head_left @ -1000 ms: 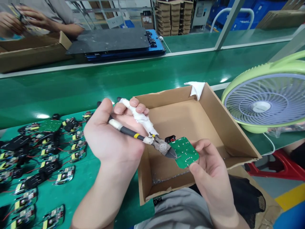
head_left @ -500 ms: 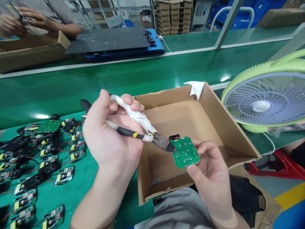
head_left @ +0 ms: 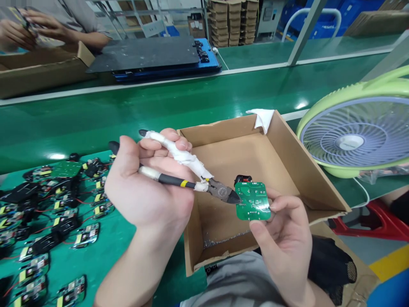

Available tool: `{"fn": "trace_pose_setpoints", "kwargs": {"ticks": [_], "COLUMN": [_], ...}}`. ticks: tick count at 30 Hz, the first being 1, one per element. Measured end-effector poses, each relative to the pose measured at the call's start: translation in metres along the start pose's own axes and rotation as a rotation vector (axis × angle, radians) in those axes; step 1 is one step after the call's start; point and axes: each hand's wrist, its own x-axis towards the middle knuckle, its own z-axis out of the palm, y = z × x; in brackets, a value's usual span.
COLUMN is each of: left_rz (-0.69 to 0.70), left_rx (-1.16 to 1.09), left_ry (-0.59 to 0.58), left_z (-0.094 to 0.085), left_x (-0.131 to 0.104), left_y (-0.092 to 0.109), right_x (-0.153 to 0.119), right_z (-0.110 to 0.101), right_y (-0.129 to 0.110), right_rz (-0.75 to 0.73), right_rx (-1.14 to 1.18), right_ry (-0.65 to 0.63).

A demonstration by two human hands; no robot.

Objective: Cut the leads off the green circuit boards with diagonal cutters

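My left hand (head_left: pixel 150 183) is wrapped round a pair of diagonal cutters (head_left: pixel 220 191), one handle bound in white tape and the other black with a yellow band. The cutters' jaw tips meet the left edge area of a green circuit board (head_left: pixel 254 200). By that board's right and lower edges, my right hand (head_left: pixel 286 230) pinches it with thumb and fingers, solder side toward me. A black part (head_left: pixel 242 179) shows behind the board's top edge. Both hands are over an open cardboard box (head_left: pixel 230 153) with small metal clippings (head_left: pixel 212 242) along its near inside edge.
Several boards with wired black parts (head_left: pixel 64 204) lie on the green mat at left. A green fan (head_left: pixel 349 143) stands at right. Across the green divider are a co-worker's hands (head_left: pixel 41 27), a cardboard box (head_left: pixel 41 76) and a black panel (head_left: pixel 143 53).
The circuit board has shifted slightly right and turned a little in my right hand. The cutters have moved slightly right with it, and my left thumb has lowered away from the taped handle.
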Motion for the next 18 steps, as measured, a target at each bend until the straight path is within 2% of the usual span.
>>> {"fn": "trace_pose_setpoints", "kwargs": {"ticks": [4,8,14,18], "left_rz": [0.013,-0.044,-0.099,-0.131], "left_rx": [0.004,-0.023,-0.190,-0.171], "left_ry": [-0.022,0.008,0.160,0.199], "left_z": [-0.002,-0.003,0.004,0.008], "left_x": [0.002,0.001,0.000,-0.001], "left_y": [-0.003,-0.003,-0.003,-0.002], "right_x": [0.001,-0.001,-0.001,-0.003], "right_z": [0.004,0.005,0.005,0.005], "right_y": [0.001,0.003,0.003,0.005], "right_rz": [-0.096,-0.112,-0.163,-0.203], "right_rx": [0.004,0.024,-0.034,-0.075], "right_ry": [0.010,0.008,0.024,0.049]}}
